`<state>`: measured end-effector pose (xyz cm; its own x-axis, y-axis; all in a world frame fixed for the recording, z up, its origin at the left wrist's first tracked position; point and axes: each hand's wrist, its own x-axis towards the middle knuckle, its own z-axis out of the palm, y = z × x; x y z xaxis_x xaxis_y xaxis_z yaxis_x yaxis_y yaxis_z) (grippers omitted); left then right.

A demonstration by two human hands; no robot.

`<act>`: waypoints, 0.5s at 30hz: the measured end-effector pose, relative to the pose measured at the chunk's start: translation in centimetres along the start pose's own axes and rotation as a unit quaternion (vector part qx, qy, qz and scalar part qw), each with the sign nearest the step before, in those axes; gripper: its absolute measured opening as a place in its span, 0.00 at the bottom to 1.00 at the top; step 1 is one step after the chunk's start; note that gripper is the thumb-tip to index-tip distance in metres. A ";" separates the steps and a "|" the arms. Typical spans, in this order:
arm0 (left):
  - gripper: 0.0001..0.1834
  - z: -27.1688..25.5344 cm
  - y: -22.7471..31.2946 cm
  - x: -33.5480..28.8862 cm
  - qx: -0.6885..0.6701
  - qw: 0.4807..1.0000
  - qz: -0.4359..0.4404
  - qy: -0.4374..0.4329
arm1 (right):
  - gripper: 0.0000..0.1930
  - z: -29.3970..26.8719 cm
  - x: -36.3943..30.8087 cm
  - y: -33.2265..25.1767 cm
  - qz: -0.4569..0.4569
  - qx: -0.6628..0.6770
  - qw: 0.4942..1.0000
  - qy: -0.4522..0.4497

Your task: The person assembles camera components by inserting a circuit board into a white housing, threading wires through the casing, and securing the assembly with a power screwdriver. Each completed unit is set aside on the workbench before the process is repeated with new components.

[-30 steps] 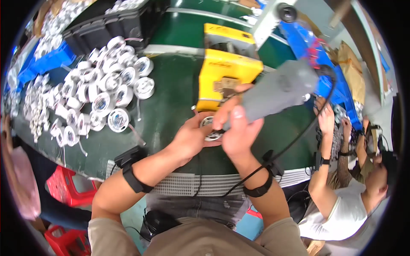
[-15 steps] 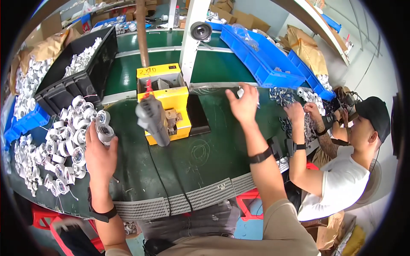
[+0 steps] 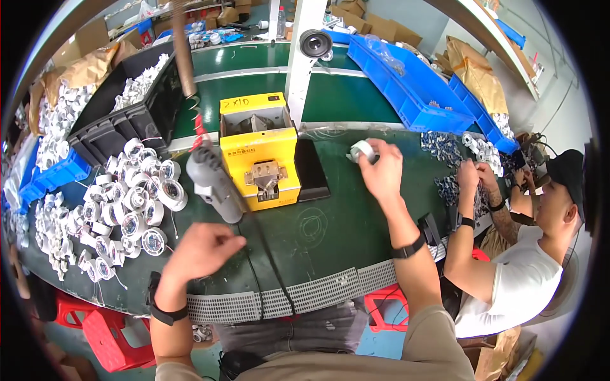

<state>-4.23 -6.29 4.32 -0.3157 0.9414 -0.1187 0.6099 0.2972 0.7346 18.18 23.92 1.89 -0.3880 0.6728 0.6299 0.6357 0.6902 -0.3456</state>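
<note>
My right hand point(image 3: 384, 171) is reaching out over the far right of the surface point(image 3: 343, 238), and its thumb and fingers are closing around a white round part point(image 3: 360, 151). The part is sitting at my fingertips on the hand's left side; whether it is resting on the surface or hanging just above, I can't tell.

My left hand point(image 3: 202, 251) is hovering nearer to me, fingers curled in and thumb and forefinger pointing right. I'm seeing nothing in it, but the palm is facing away, so I can't say for certain whether it is gripping anything small.

The relation that is counting most is the grey power tool point(image 3: 215, 181) lying between my two hands, much closer to the left one. It is hanging below a red cord point(image 3: 198, 127), its long axis slanting from far left to near right, and its lower end is pointing toward the space just beyond my left fingertips, without touching them.

Behind the tool's right side a yellow machine point(image 3: 260, 147) is standing with a metal bracket point(image 3: 265, 173) on its front, and a black flat block point(image 3: 312, 171) is lying between it and my right hand. A heap of white round fittings point(image 3: 132, 200) is spreading beyond my left hand, to the left.
</note>
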 end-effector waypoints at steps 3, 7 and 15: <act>0.19 3.1 -0.7 0.1 -0.209 0.973 0.045 -0.083 | 0.11 -2.2 -2.2 -5.7 0.037 0.320 0.939 -0.116; 0.26 5.6 0.6 0.0 -0.466 0.874 0.114 -0.079 | 0.11 -2.6 -5.7 -9.6 0.027 0.550 0.732 -0.401; 0.20 5.2 -0.3 0.6 -0.455 0.888 0.001 -0.067 | 0.18 0.6 -9.1 -10.9 0.128 0.608 0.698 -0.356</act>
<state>-0.83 -5.03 0.57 -0.1895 0.9704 -0.1497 -0.2491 0.0999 0.9633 14.35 10.47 -0.51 -0.8736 0.4795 0.0835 -0.1234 -0.0523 -0.9910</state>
